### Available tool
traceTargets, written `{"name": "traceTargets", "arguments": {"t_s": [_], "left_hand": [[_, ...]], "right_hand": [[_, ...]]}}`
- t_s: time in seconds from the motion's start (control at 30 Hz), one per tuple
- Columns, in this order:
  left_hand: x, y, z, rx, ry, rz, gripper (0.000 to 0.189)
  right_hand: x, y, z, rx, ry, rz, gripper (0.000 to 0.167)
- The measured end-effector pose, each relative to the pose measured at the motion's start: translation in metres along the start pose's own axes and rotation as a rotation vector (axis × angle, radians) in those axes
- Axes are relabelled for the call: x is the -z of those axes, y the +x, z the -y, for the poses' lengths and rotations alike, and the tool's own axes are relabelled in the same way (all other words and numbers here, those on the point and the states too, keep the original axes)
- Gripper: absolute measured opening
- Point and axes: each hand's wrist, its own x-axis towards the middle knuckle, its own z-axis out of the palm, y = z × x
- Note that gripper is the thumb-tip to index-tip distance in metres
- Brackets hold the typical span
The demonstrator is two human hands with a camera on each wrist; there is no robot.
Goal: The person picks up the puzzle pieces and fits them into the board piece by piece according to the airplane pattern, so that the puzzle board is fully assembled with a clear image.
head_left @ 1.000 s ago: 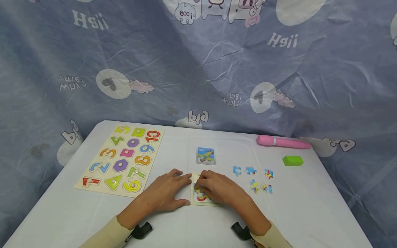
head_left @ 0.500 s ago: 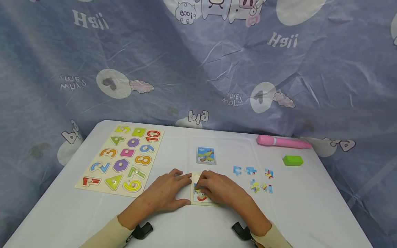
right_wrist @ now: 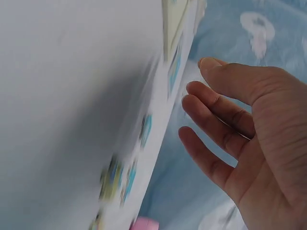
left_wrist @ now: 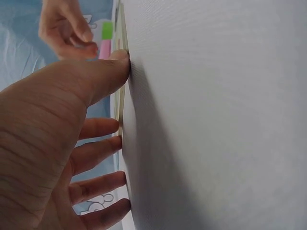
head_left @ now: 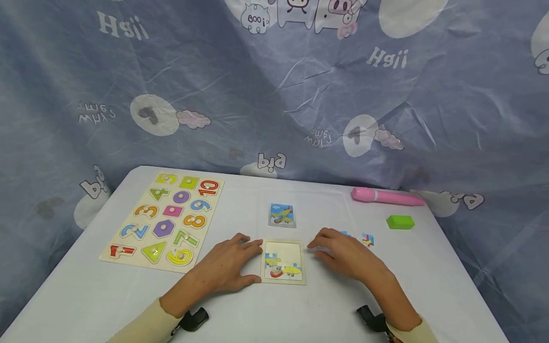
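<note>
A square jigsaw tray point(head_left: 284, 282) lies on the table, with joined pieces point(head_left: 283, 270) of a yellow airplane picture along its bottom and left side. My left hand point(head_left: 225, 264) rests at the tray's left edge, thumb and fingertips touching it; the left wrist view shows the fingers spread. My right hand point(head_left: 347, 255) is in the air right of the tray, fingers loosely bent and apart, nothing between them in the right wrist view. Beneath and beyond it lie loose jigsaw pieces point(head_left: 368, 239), partly hidden by the hand. Behind the tray sits a small airplane picture card point(head_left: 281, 215).
On the left lies a number and shape puzzle board point(head_left: 165, 224). At the back right are a pink marker-shaped object point(head_left: 387, 196) and a green block point(head_left: 401, 222). A patterned cloth point(head_left: 240, 95) hangs behind the white table point(head_left: 240, 314).
My right hand has left the tray and moved right, over the loose pieces, uncovering the joined pieces. The left hand stays at the tray's edge. The head view has shifted slightly.
</note>
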Motion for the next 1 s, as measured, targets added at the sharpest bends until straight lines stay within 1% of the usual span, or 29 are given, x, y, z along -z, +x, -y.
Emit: {"name": "traceTargets", "arguments": {"t_s": [0.13,0.3,0.53,0.7,1.0], "left_hand": [[-0.001,0.000,0.000,0.007,0.004,0.000,0.067],[-0.003,0.000,0.000,0.009,0.004,0.007,0.067],[-0.001,0.000,0.000,0.006,0.005,-0.005,0.067],[0.000,-0.001,0.001,0.003,0.000,-0.015,0.067],[-0.001,0.000,0.001,-0.004,-0.008,-0.012,0.068]], "right_hand": [[0.006,-0.017,-0.019,-0.061,-0.026,-0.023,0.023],[0.009,-0.036,-0.037,-0.131,-0.035,-0.015,0.023],[0.005,-0.060,-0.055,-0.166,-0.035,-0.038,0.024],[0.004,-0.067,-0.061,-0.170,-0.019,-0.041,0.028],[-0.003,-0.067,-0.063,-0.191,-0.006,-0.034,0.038]]}}
